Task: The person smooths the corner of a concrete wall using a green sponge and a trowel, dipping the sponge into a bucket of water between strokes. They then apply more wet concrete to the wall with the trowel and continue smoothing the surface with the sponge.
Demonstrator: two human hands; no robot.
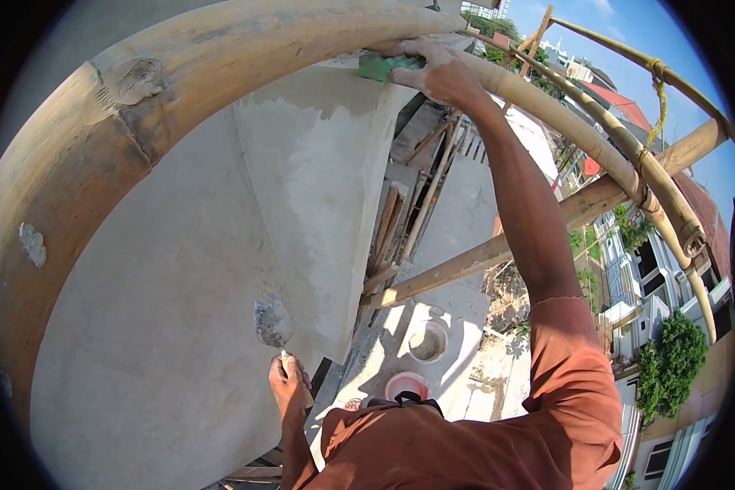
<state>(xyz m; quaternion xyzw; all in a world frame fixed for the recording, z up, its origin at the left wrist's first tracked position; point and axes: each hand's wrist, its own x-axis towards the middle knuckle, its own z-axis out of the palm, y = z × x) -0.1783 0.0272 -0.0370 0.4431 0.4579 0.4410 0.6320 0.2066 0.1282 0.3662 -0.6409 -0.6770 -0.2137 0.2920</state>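
Observation:
My left hand (290, 384) is wrapped round the handle of a trowel (272, 320). Its mortar-smeared blade points up and overlaps the grey plastered wall (163, 269). Higher up, my right hand (443, 72) grips a green block (377, 67), perhaps a sponge, at the upper edge of a paler, narrow wall face (318, 155). Darker, damp-looking plaster runs along that upper edge. My right arm is stretched far out, passing beneath a thick bamboo pole.
The thick bamboo pole (65, 188) curves across the upper view, close to my right hand. More bamboo poles (600, 131) are lashed at the right. Below me stand a pinkish bucket (407, 384) and a round container (426, 341). A wooden beam (457, 263) crosses the middle.

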